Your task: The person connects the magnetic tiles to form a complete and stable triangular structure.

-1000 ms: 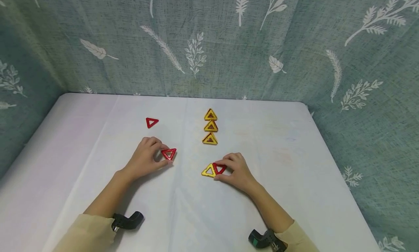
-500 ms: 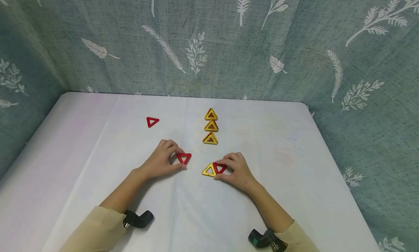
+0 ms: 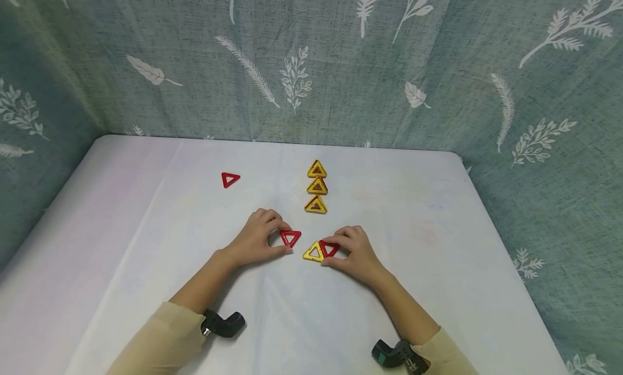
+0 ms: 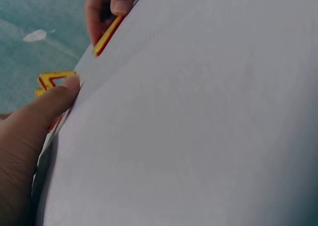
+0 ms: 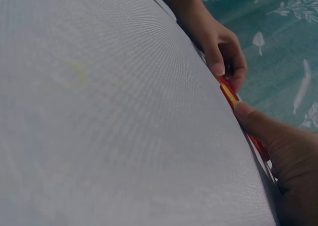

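Note:
In the head view, my left hand (image 3: pixel 258 239) pinches a red open-centred triangle tile (image 3: pixel 291 232) by its left side, between thumb and fingers, point toward me. To its right my right hand (image 3: pixel 357 256) pinches another red triangle tile (image 3: pixel 323 249), its fingertips at the upper and lower corners. Against that tile's left side lies a yellow triangle tile (image 3: pixel 311 258), edge to edge. A small gap separates the left hand's tile from the yellow one. In the right wrist view, the right thumb (image 5: pixel 253 119) presses near the yellow edge.
Farther back, three yellow triangles with red showing under them form a column (image 3: pixel 317 191). A lone red triangle tile (image 3: pixel 224 180) lies back left. White cloth (image 3: pixel 413 202) covers the table, and a green leaf-patterned curtain (image 3: pixel 340 93) hangs behind it.
My left hand has carried its red triangle tile rightward and slightly toward me, close to the yellow tile. My right hand has held its place on the other red tile.

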### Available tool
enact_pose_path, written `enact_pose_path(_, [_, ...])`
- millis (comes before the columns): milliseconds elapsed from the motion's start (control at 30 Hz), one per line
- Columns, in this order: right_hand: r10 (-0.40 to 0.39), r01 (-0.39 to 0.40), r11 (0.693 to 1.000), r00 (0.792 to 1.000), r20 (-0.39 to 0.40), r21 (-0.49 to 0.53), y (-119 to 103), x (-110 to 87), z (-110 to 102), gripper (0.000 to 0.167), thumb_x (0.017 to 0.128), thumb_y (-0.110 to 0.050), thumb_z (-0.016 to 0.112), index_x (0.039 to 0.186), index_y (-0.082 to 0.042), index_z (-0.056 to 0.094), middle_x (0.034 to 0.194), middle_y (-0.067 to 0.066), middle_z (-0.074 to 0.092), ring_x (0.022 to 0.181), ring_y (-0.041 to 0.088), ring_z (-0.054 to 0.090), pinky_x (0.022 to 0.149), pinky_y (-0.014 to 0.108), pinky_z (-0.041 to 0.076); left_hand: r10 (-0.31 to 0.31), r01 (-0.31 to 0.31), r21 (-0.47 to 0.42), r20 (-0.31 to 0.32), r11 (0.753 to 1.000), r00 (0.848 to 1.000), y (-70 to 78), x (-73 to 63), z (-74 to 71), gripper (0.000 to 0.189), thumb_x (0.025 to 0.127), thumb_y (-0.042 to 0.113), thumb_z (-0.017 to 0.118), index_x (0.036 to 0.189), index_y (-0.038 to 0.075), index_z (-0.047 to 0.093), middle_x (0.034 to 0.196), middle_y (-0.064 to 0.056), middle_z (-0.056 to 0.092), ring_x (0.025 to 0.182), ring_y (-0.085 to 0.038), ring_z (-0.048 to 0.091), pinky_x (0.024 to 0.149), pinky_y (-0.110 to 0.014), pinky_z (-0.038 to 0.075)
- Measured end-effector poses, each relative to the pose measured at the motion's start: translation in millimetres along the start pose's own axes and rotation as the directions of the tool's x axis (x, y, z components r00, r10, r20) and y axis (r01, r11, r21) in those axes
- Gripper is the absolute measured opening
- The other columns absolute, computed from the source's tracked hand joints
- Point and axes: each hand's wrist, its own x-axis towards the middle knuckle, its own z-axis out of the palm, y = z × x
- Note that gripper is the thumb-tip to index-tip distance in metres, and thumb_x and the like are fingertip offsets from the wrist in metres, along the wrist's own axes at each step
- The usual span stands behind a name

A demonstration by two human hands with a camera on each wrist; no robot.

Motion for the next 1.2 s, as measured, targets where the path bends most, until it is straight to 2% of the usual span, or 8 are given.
enact_pose_path(200, [-0.015,0.015,1.000,1.000,0.007,-0.027,2,-1.0,0,0.045,0.066,-0.031,0.085,0.106,-0.015,0.073,0.098,0.002,0.057,0.095,0.018,0.045,0.080,0.034,0.040,0.045,-0.045,-0.001,0.001,0.999,0.999,3.2,4.6,6.6,0.040,0.070,0.041,0.080,0.102,0.019,0.068,0.100,0.001,0.055,0.099,-0.018,0.045,0.089,-0.040,0.036])
enact_pose_path(500, [0.011,-0.010,0.999,1.000,0.019,-0.044,-2,-1.4,-2,0.045,0.067,-0.030,0.085,0.108,-0.016,0.073,0.100,0.003,0.056,0.096,0.018,0.044,0.080,0.035,0.039,0.040,-0.039,-0.026,0.036,0.999,0.999,12.2,9.1,10.9,0.039,0.071,0.040,0.080,0.103,0.021,0.069,0.100,0.003,0.055,0.101,-0.017,0.044,0.090,-0.040,0.035])
enact_pose_path(800, [-0.028,0.028,0.999,1.000,0.000,-0.035,-2,-0.9,0,0.045,0.066,-0.030,0.085,0.106,-0.015,0.073,0.098,0.004,0.056,0.094,0.019,0.045,0.080,0.036,0.039,0.053,-0.050,-0.044,0.076,0.998,0.996,16.2,11.5,11.2,0.039,0.070,0.041,0.080,0.102,0.021,0.069,0.098,0.004,0.056,0.098,-0.014,0.044,0.090,-0.038,0.036])
enact_pose_path(1100, [-0.023,0.024,0.999,1.000,0.004,-0.036,0,0.6,1,0.045,0.066,-0.030,0.085,0.106,-0.015,0.073,0.098,0.004,0.056,0.094,0.020,0.045,0.080,0.036,0.039,0.093,-0.091,-0.052,0.047,0.995,0.995,13.0,11.2,10.1,0.041,0.070,0.040,0.081,0.105,0.021,0.070,0.099,0.004,0.055,0.097,-0.015,0.044,0.087,-0.038,0.036])
enact_pose_path(1200, [-0.022,0.022,0.999,1.000,0.003,-0.034,1,0.9,1,0.044,0.065,-0.030,0.085,0.105,-0.015,0.073,0.098,0.004,0.057,0.094,0.020,0.045,0.080,0.036,0.039,0.104,-0.101,-0.050,0.056,0.994,0.993,12.8,11.1,10.4,0.041,0.072,0.039,0.079,0.108,0.023,0.071,0.099,0.004,0.055,0.097,-0.014,0.043,0.085,-0.037,0.035])
